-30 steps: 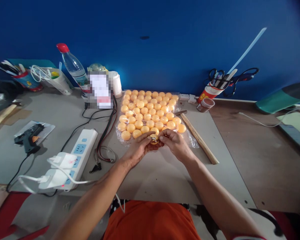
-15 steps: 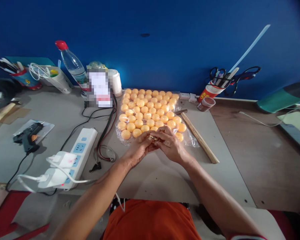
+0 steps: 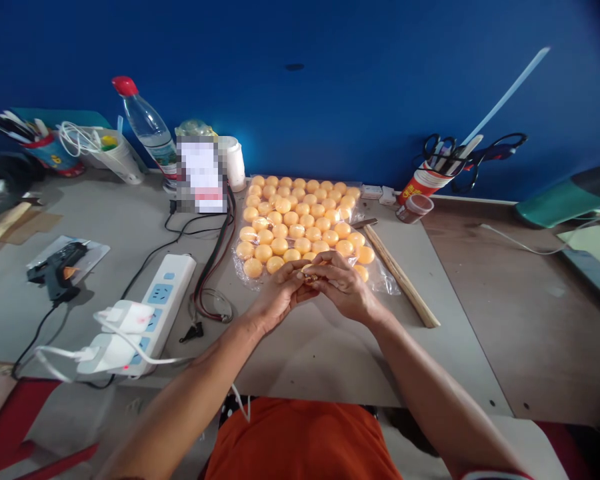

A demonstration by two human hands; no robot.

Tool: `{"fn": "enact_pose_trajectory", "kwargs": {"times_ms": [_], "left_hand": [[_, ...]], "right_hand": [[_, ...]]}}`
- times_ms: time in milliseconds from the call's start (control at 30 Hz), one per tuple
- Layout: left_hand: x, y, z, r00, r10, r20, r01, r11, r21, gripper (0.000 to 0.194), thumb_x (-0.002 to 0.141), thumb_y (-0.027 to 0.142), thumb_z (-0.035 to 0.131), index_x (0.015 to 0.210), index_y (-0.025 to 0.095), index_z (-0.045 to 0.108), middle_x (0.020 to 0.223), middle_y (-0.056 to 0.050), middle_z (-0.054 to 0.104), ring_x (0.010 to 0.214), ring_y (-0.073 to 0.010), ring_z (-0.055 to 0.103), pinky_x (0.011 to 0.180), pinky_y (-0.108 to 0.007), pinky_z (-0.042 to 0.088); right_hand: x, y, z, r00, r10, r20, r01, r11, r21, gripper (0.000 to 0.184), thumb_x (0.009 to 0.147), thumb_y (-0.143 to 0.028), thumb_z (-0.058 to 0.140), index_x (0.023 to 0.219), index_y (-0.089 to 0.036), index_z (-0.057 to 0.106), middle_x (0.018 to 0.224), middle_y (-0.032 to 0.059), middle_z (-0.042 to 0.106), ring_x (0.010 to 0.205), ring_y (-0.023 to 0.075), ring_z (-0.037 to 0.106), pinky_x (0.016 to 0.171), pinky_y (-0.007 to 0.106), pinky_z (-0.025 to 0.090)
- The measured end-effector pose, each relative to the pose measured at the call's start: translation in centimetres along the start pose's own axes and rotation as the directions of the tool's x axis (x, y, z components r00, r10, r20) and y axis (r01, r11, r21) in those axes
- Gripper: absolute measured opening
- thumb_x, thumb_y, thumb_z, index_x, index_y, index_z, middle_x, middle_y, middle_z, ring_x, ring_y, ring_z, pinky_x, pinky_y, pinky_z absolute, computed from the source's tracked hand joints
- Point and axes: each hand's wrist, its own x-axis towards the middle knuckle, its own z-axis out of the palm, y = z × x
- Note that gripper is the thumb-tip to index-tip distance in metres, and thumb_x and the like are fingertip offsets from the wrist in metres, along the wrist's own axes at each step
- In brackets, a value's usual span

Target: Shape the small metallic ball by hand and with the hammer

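My left hand point(image 3: 281, 292) and my right hand point(image 3: 344, 281) meet over the near edge of the orange balls. Between their fingertips is a small, shiny brownish-gold piece point(image 3: 309, 276); the fingers cover most of it and its kind cannot be made out. Both hands are closed, with thumbs and fingers pinched round the piece. Just beyond them, many round orange balls point(image 3: 290, 218) lie in rows in clear plastic wrap point(image 3: 387, 283). A hammer with a wooden handle point(image 3: 405, 280) rests to the right of the balls, its dark head by the wrap.
At left are a white power strip point(image 3: 167, 293) with plugs and a black glue gun point(image 3: 57, 270). Behind stand a red-capped bottle point(image 3: 147, 127), a phone point(image 3: 203, 173) and a white container point(image 3: 233, 163). A red cup point(image 3: 423, 180) holding scissors, a small jar point(image 3: 414, 209) and a green bottle point(image 3: 560, 200) are at right.
The whole view has shifted very slightly. My fingers have moved a little around the small piece, which stays between both hands. Nothing else on the table has moved.
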Motion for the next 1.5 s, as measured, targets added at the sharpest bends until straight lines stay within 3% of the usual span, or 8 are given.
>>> {"fn": "enact_pose_trajectory", "kwargs": {"times_ms": [600, 833, 933, 1000, 1100, 1200, 1333, 1500], "left_hand": [[-0.4, 0.5, 0.5, 1.000, -0.028, -0.010, 0.028, 0.999, -0.025, 0.045, 0.068, 0.027, 0.088, 0.104, 0.013, 0.065, 0.090, -0.006, 0.073, 0.080, -0.0152, 0.072, 0.082, -0.031, 0.060], [-0.3, 0.6, 0.4, 1.000, 0.007, 0.018, -0.007, 1.000, -0.007, 0.046, 0.067, 0.032, 0.089, 0.103, 0.015, 0.065, 0.097, -0.005, 0.074, 0.086, -0.0158, 0.073, 0.084, -0.031, 0.059], [-0.2, 0.8, 0.4, 1.000, 0.025, 0.013, -0.026, 0.999, 0.040, 0.045, 0.067, 0.031, 0.088, 0.101, 0.014, 0.065, 0.097, -0.005, 0.074, 0.086, -0.0158, 0.072, 0.085, -0.030, 0.058], [0.0, 1.1, 0.4, 0.999, 0.034, -0.005, -0.033, 0.997, 0.067, 0.045, 0.068, 0.033, 0.087, 0.102, 0.014, 0.065, 0.095, -0.005, 0.074, 0.083, -0.0161, 0.073, 0.081, -0.030, 0.058], [0.2, 1.2, 0.2, 0.997, 0.070, -0.043, -0.065, 0.992, 0.109, 0.045, 0.071, 0.036, 0.083, 0.106, 0.015, 0.063, 0.092, -0.006, 0.075, 0.079, -0.0173, 0.073, 0.076, -0.030, 0.057], [0.5, 1.1, -0.2, 0.984, 0.143, -0.105, -0.127, 0.981, 0.145, 0.047, 0.072, 0.037, 0.081, 0.109, 0.017, 0.061, 0.090, -0.004, 0.075, 0.076, -0.0168, 0.072, 0.073, -0.030, 0.056], [0.7, 0.8, -0.5, 0.969, 0.220, -0.111, -0.195, 0.960, 0.203, 0.045, 0.071, 0.038, 0.081, 0.107, 0.018, 0.062, 0.089, -0.001, 0.073, 0.079, -0.0166, 0.071, 0.076, -0.030, 0.056], [0.7, 0.8, -0.4, 0.968, 0.223, -0.118, -0.192, 0.954, 0.232, 0.045, 0.070, 0.038, 0.081, 0.107, 0.018, 0.063, 0.088, -0.001, 0.072, 0.076, -0.0165, 0.071, 0.075, -0.031, 0.056]], "right_hand": [[0.0, 0.3, -0.3, 1.000, -0.018, 0.017, 0.018, 0.999, 0.040, 0.023, 0.093, -0.023, 0.061, 0.109, -0.032, 0.075, 0.108, 0.0065, 0.059, 0.098, 0.0191, 0.062, 0.085, 0.036, 0.056], [0.0, 0.1, 0.2, 0.994, 0.108, -0.027, -0.104, 0.989, 0.104, 0.029, 0.088, -0.020, 0.062, 0.114, -0.029, 0.074, 0.108, 0.0069, 0.060, 0.099, 0.0196, 0.061, 0.088, 0.037, 0.055], [-0.1, 0.2, -0.2, 0.976, 0.216, -0.023, -0.208, 0.959, 0.191, 0.037, 0.086, -0.025, 0.064, 0.122, -0.027, 0.068, 0.110, 0.0074, 0.062, 0.091, 0.0182, 0.063, 0.080, 0.035, 0.056], [-0.1, 0.3, -0.9, 0.965, 0.260, -0.031, -0.248, 0.946, 0.209, 0.031, 0.086, -0.028, 0.064, 0.117, -0.024, 0.069, 0.107, 0.0071, 0.065, 0.089, 0.0183, 0.063, 0.081, 0.035, 0.055], [0.0, 0.5, -2.1, 0.959, 0.282, -0.039, -0.274, 0.952, 0.133, 0.016, 0.088, -0.027, 0.060, 0.098, -0.020, 0.071, 0.099, 0.0054, 0.069, 0.092, 0.0188, 0.064, 0.085, 0.035, 0.052], [0.1, 0.6, -2.4, 0.958, 0.283, 0.040, -0.285, 0.957, 0.059, 0.013, 0.088, -0.023, 0.057, 0.091, -0.019, 0.069, 0.092, 0.0041, 0.070, 0.084, 0.0168, 0.064, 0.077, 0.030, 0.051], [0.0, 0.7, -1.5, 0.972, 0.206, 0.111, -0.185, 0.967, -0.177, 0.016, 0.088, -0.015, 0.052, 0.088, -0.017, 0.068, 0.085, 0.0058, 0.068, 0.079, 0.0171, 0.061, 0.073, 0.029, 0.048], [0.1, 0.9, 0.0, 0.953, 0.248, 0.172, -0.129, 0.849, -0.512, 0.021, 0.090, -0.011, 0.048, 0.086, -0.017, 0.068, 0.086, 0.0084, 0.067, 0.078, 0.0189, 0.060, 0.069, 0.028, 0.044]]}}
